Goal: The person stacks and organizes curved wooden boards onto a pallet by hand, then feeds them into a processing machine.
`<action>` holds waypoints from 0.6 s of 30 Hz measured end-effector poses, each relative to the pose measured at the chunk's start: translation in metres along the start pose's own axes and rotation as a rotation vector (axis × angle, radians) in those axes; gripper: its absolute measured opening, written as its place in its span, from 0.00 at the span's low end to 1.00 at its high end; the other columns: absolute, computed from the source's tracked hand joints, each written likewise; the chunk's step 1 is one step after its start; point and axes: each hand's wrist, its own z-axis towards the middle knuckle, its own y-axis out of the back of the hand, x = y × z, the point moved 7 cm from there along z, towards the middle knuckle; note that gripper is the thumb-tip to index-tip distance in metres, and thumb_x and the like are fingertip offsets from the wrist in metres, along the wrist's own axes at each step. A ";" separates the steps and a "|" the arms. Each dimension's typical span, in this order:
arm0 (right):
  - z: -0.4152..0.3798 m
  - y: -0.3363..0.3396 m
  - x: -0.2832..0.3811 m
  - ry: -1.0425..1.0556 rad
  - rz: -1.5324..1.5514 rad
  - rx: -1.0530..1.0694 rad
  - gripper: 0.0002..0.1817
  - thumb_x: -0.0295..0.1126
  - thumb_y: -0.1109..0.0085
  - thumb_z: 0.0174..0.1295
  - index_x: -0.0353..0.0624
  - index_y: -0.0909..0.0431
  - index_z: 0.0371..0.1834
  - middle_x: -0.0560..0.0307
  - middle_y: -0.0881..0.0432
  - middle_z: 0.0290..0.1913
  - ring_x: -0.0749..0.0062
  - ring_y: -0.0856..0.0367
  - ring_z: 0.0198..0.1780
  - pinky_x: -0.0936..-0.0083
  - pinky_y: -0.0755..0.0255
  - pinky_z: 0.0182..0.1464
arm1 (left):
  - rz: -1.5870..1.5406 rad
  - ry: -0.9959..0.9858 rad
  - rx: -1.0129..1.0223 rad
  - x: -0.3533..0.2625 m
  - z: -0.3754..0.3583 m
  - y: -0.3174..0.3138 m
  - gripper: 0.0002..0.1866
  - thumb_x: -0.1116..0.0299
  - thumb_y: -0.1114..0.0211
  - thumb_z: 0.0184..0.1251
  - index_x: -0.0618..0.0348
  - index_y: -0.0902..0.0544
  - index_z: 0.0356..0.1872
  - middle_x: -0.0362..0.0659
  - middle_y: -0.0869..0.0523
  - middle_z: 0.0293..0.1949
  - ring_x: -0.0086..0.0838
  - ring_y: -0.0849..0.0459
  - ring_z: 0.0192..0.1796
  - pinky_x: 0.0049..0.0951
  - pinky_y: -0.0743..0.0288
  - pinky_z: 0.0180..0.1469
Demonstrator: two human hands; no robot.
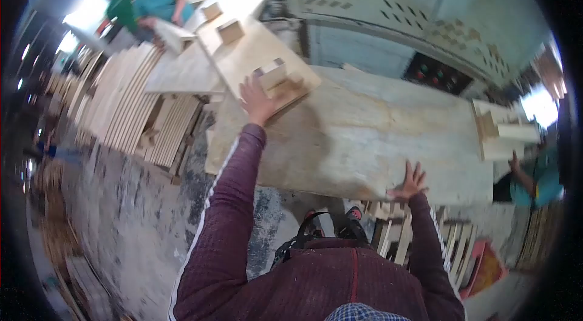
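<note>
A long pale wooden panel (246, 57) lies slantwise at the upper left end of the worktable (376, 133), with several small wooden blocks standing on it. My left hand (256, 101) rests at the panel's near end, fingers spread, right beside the nearest block (271, 73). Over the table's front edge, well to the right, my right hand (412, 182) has its fingers splayed and nothing in them. Both arms reach forward in dark sleeves.
A stack of wooden boards (124, 99) stands on the left. Two people work at the upper left; another person (540, 178) stands at the right by an upright wooden piece (486, 130). Behind the table rises a large grey-green machine (376, 48) with a control panel (437, 73).
</note>
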 end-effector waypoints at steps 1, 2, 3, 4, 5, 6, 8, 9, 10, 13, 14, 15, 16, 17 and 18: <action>-0.006 0.000 0.005 -0.004 0.019 0.010 0.79 0.65 0.23 0.18 0.71 0.70 0.77 0.53 0.82 0.78 0.37 0.85 0.75 0.16 0.72 0.59 | -0.105 0.043 0.110 -0.008 0.010 -0.002 0.50 0.41 0.26 0.43 0.58 0.36 0.66 0.54 0.34 0.64 0.49 0.39 0.68 0.57 0.43 0.65; -0.008 0.001 0.008 -0.009 0.038 0.020 0.79 0.65 0.23 0.19 0.70 0.70 0.77 0.53 0.82 0.78 0.37 0.86 0.75 0.16 0.73 0.59 | -0.203 0.089 0.226 -0.014 0.021 -0.005 0.46 0.43 0.26 0.44 0.61 0.31 0.61 0.55 0.27 0.57 0.47 0.31 0.63 0.51 0.38 0.63; 0.000 0.000 0.010 0.002 0.037 0.018 0.79 0.64 0.23 0.19 0.70 0.69 0.77 0.52 0.82 0.78 0.37 0.86 0.75 0.15 0.73 0.59 | -0.230 0.066 0.198 -0.009 0.022 -0.019 0.42 0.45 0.26 0.45 0.62 0.29 0.57 0.54 0.24 0.52 0.46 0.27 0.57 0.47 0.35 0.60; 0.008 -0.005 0.009 0.001 0.044 0.019 0.79 0.64 0.23 0.19 0.70 0.69 0.77 0.52 0.82 0.78 0.37 0.86 0.75 0.15 0.74 0.59 | -0.217 0.029 0.166 -0.009 0.019 -0.031 0.39 0.49 0.25 0.45 0.64 0.28 0.56 0.54 0.23 0.50 0.46 0.25 0.55 0.43 0.33 0.58; 0.012 -0.006 0.011 0.008 0.056 0.007 0.79 0.64 0.23 0.19 0.70 0.68 0.77 0.52 0.81 0.78 0.37 0.86 0.75 0.15 0.75 0.59 | -0.202 -0.007 0.133 -0.009 0.016 -0.042 0.37 0.53 0.25 0.46 0.66 0.28 0.54 0.55 0.22 0.48 0.45 0.23 0.52 0.39 0.30 0.56; 0.015 -0.006 0.013 0.015 0.067 -0.006 0.78 0.63 0.23 0.19 0.70 0.68 0.77 0.51 0.81 0.78 0.36 0.86 0.75 0.15 0.76 0.58 | -0.350 0.073 0.152 -0.014 0.009 -0.045 0.35 0.57 0.25 0.47 0.67 0.28 0.54 0.53 0.22 0.48 0.43 0.22 0.49 0.38 0.28 0.54; 0.016 -0.003 0.022 0.032 0.111 -0.003 0.78 0.64 0.23 0.18 0.70 0.67 0.77 0.51 0.80 0.78 0.36 0.87 0.75 0.14 0.77 0.58 | -0.326 0.010 0.187 -0.020 0.007 -0.059 0.32 0.60 0.24 0.48 0.66 0.26 0.52 0.51 0.20 0.47 0.40 0.21 0.46 0.35 0.26 0.50; 0.023 -0.007 0.024 0.045 0.122 -0.014 0.79 0.64 0.23 0.18 0.70 0.67 0.77 0.51 0.80 0.78 0.34 0.86 0.75 0.14 0.77 0.57 | -0.322 -0.029 0.217 -0.043 -0.006 -0.062 0.31 0.60 0.24 0.49 0.66 0.25 0.51 0.50 0.19 0.45 0.38 0.20 0.45 0.35 0.26 0.49; 0.029 -0.008 0.025 0.093 0.151 -0.057 0.79 0.65 0.23 0.16 0.71 0.67 0.77 0.51 0.78 0.79 0.33 0.84 0.75 0.13 0.77 0.56 | -0.315 -0.062 0.232 -0.067 -0.013 -0.057 0.30 0.60 0.24 0.49 0.65 0.24 0.50 0.49 0.18 0.43 0.37 0.19 0.43 0.34 0.26 0.48; 0.019 0.006 0.023 0.222 0.408 -0.311 0.64 0.52 0.24 0.35 0.67 0.58 0.76 0.47 0.62 0.78 0.36 0.66 0.76 0.21 0.68 0.62 | -0.298 -0.088 0.375 -0.163 -0.069 -0.061 0.28 0.59 0.24 0.51 0.64 0.23 0.49 0.47 0.16 0.40 0.34 0.18 0.40 0.34 0.25 0.47; 0.010 0.008 0.012 0.303 0.557 -0.487 0.57 0.47 0.26 0.41 0.63 0.53 0.76 0.46 0.55 0.77 0.39 0.59 0.76 0.27 0.63 0.67 | -0.317 -0.145 0.427 -0.191 -0.089 -0.063 0.28 0.59 0.24 0.51 0.64 0.23 0.49 0.47 0.16 0.40 0.34 0.18 0.40 0.34 0.25 0.47; 0.004 0.001 -0.001 0.372 0.731 -0.718 0.51 0.44 0.29 0.44 0.57 0.48 0.73 0.45 0.49 0.74 0.42 0.52 0.74 0.37 0.57 0.69 | -0.364 -0.211 0.443 -0.220 -0.112 -0.065 0.27 0.59 0.24 0.51 0.64 0.23 0.48 0.47 0.16 0.39 0.34 0.17 0.40 0.34 0.25 0.47; -0.015 -0.013 -0.024 0.421 0.886 -0.966 0.45 0.41 0.31 0.47 0.50 0.43 0.71 0.44 0.43 0.71 0.44 0.46 0.72 0.46 0.51 0.70 | -0.412 -0.283 0.476 -0.253 -0.136 -0.070 0.26 0.59 0.24 0.51 0.63 0.22 0.48 0.47 0.15 0.39 0.33 0.17 0.39 0.35 0.25 0.47; -0.036 -0.029 -0.047 0.269 0.876 -0.977 0.40 0.45 0.36 0.52 0.47 0.40 0.69 0.43 0.40 0.69 0.45 0.43 0.70 0.52 0.48 0.70 | -0.433 -0.347 0.544 -0.288 -0.158 -0.079 0.26 0.59 0.24 0.51 0.63 0.22 0.48 0.47 0.15 0.39 0.33 0.17 0.39 0.35 0.25 0.47; -0.057 -0.044 -0.070 0.117 0.868 -0.983 0.35 0.49 0.40 0.57 0.45 0.37 0.66 0.43 0.37 0.67 0.46 0.40 0.68 0.58 0.46 0.69 | -0.382 -0.423 0.533 -0.325 -0.174 -0.088 0.27 0.58 0.25 0.52 0.64 0.22 0.48 0.49 0.15 0.40 0.35 0.16 0.40 0.36 0.24 0.46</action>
